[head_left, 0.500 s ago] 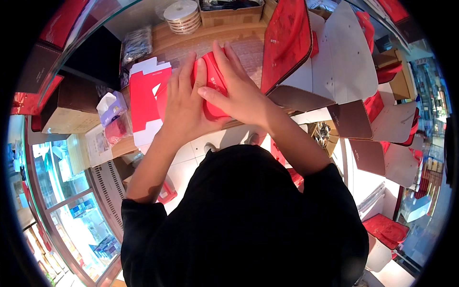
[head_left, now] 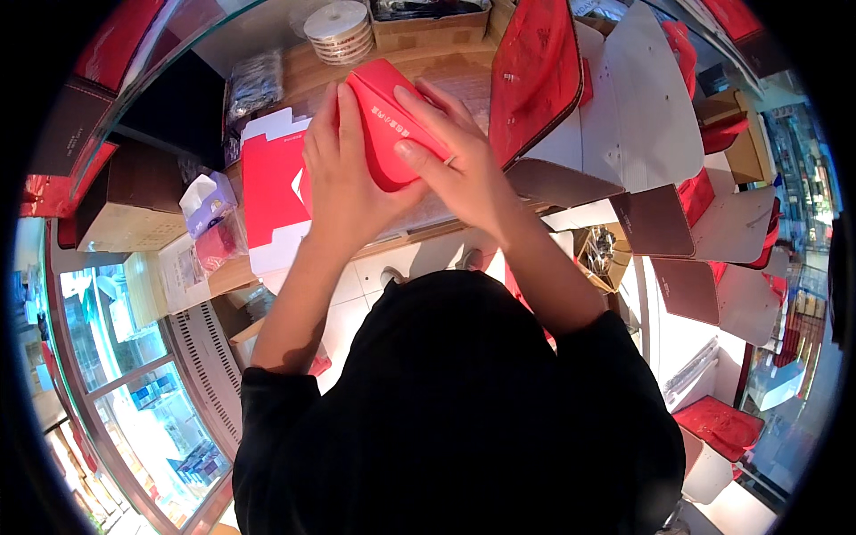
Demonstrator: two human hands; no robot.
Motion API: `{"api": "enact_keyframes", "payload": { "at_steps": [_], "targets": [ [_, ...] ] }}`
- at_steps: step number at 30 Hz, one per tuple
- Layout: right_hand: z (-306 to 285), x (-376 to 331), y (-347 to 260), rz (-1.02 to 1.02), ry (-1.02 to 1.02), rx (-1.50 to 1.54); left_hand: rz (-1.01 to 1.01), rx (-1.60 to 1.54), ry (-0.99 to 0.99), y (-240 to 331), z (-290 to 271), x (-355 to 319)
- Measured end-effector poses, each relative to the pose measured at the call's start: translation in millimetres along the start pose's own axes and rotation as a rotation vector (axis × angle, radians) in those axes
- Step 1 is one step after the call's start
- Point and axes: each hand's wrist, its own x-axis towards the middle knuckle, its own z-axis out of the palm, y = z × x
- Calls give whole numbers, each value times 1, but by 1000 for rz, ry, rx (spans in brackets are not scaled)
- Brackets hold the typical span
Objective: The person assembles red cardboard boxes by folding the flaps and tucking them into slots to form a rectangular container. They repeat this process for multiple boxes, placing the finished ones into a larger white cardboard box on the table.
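Taking 12 o'clock as straight away from the person, the black shirt fills the near side, and bare forearms reach up from about 7 and 5 o'clock. They meet at a red box held over the front of the wooden counter. The box's long axis slants from 11 to 5 o'clock; its far end points to 11 and is uncovered, while the end toward 5 is partly hidden by the hands. A line of pale lettering runs along it.

The left hand grips from the 8 o'clock side, half open around the box, fingers nearly straight against its flank and thumb along its near end. The right hand grips from 4 o'clock, moderately spread, thumb on the lettered face and fingers bent over the other edge.

From the box, a flat red-and-white carton lies between 8 and 9 o'clock, beside a purple tissue pack. An upright red panel stands toward 2. Farther off, stacked white spools sit at 11 and a cardboard tray near 1.
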Motion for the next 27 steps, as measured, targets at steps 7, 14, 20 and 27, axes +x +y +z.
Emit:
{"api": "enact_keyframes", "payload": {
  "at_steps": [7, 14, 20, 27],
  "targets": [
    [-36, 17, -7, -87, -287, 81, -70, -667, -190, -34, -37, 30],
    [-32, 23, 2, -265, 1, 193, -63, -750, -62, -26, -34, 29],
    [-31, 27, 3, -241, -45, 233, -23, -629, -52, -28, -40, 27],
    [-43, -5, 24, 168, 125, 334, -615, -1119, 607, -59, -32, 14]
  ]
}}
